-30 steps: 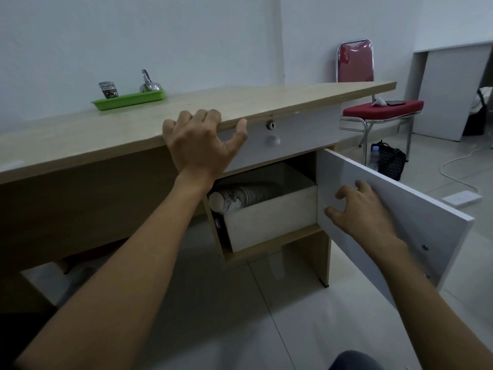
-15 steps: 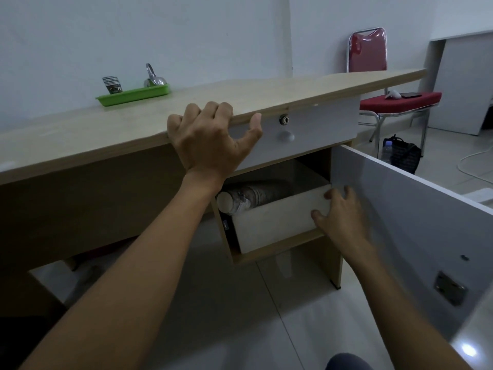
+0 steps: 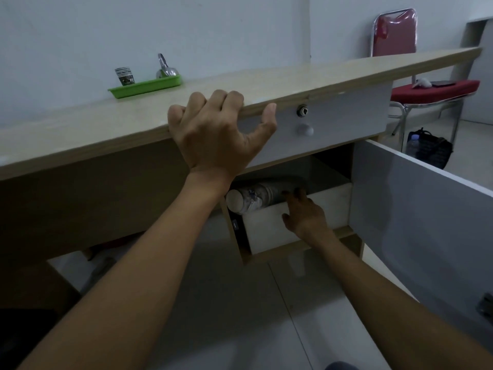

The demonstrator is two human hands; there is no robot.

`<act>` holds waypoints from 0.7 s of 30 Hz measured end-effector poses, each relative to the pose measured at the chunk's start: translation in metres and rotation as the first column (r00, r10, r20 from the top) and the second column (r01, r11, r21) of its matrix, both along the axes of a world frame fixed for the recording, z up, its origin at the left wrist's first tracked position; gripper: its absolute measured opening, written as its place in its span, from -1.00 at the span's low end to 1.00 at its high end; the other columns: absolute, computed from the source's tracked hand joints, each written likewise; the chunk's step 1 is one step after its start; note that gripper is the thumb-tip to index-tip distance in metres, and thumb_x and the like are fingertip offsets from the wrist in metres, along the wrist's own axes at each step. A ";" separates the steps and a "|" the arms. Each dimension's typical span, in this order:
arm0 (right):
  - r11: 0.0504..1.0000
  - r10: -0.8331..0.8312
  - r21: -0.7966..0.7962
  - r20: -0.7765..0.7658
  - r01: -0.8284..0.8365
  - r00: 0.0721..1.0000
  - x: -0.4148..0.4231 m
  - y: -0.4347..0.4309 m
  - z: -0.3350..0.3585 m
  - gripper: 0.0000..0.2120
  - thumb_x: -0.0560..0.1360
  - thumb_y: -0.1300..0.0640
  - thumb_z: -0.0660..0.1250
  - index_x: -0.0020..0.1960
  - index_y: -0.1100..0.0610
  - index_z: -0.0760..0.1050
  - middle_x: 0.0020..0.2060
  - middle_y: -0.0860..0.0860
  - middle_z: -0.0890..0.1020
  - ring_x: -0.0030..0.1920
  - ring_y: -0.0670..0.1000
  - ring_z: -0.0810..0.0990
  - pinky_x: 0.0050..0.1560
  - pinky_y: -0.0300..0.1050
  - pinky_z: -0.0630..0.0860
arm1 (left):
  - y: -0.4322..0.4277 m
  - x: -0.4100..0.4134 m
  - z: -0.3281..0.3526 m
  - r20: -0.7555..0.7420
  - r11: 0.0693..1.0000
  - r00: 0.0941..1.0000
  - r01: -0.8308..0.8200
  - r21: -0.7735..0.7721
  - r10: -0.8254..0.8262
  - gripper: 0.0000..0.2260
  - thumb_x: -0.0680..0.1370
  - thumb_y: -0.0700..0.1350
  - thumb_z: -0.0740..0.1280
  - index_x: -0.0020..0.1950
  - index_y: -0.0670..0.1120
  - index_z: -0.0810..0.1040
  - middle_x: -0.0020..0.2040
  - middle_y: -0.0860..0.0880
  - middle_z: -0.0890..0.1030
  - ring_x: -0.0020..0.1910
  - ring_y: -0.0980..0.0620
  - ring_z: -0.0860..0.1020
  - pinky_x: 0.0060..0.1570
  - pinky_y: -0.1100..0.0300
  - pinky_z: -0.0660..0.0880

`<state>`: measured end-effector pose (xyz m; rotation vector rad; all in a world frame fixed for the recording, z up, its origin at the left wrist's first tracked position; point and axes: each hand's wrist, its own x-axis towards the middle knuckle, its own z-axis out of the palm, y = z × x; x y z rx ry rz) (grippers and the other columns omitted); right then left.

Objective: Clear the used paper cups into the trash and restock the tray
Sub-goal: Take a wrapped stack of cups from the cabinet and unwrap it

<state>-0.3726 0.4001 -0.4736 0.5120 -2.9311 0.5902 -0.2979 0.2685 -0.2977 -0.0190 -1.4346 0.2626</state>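
Observation:
A plastic-wrapped sleeve of stacked paper cups lies on its side on top of a white box inside the open desk cabinet. My right hand reaches into the cabinet, its spread fingertips touching the sleeve without closing round it. My left hand grips the front edge of the wooden desk. At the back of the desk stands a green tray with one striped paper cup and a metal scoop on it.
The white cabinet door hangs wide open at the right, close to my right forearm. A shut drawer with lock and knob sits above the cabinet. Behind stand a red chair and a black bag on the floor.
My right hand left the cabinet door and moved left into the cabinet, up to the sleeve of cups. The door swung wider open. My left hand stayed on the desk edge.

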 end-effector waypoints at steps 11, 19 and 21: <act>0.997 0.054 -0.060 0.170 -0.044 0.984 -0.013 -0.001 0.002 -0.48 0.61 0.04 0.14 0.50 0.15 0.09 0.44 0.25 0.20 0.29 0.27 0.40 0.22 -0.02 0.38 | 0.001 0.004 0.001 0.045 1.000 0.999 -0.003 0.012 0.002 -0.57 0.47 0.29 0.24 -0.30 -0.03 0.61 -0.38 0.03 0.60 -0.36 -0.05 0.51 -0.21 0.08 0.18; 0.997 0.061 -0.052 0.088 -0.057 0.994 0.014 0.011 -0.004 -0.53 0.60 0.06 0.15 0.47 0.14 0.18 0.30 0.28 0.33 0.15 0.29 0.48 0.13 0.03 0.46 | 0.001 0.010 0.002 0.105 1.000 0.994 -0.014 0.026 0.011 -0.57 0.48 0.30 0.23 -0.28 -0.03 0.62 -0.39 0.04 0.60 -0.35 -0.04 0.51 -0.20 0.08 0.17; 0.998 0.057 -0.040 0.050 -0.055 0.997 0.024 0.014 -0.004 -0.56 0.60 0.06 0.15 0.45 0.14 0.22 0.24 0.27 0.37 0.11 0.29 0.50 0.08 0.03 0.45 | 0.003 0.011 0.002 0.120 0.999 0.993 -0.015 0.033 0.011 -0.57 0.48 0.30 0.24 -0.27 -0.02 0.63 -0.38 0.04 0.60 -0.34 -0.04 0.51 -0.19 0.09 0.17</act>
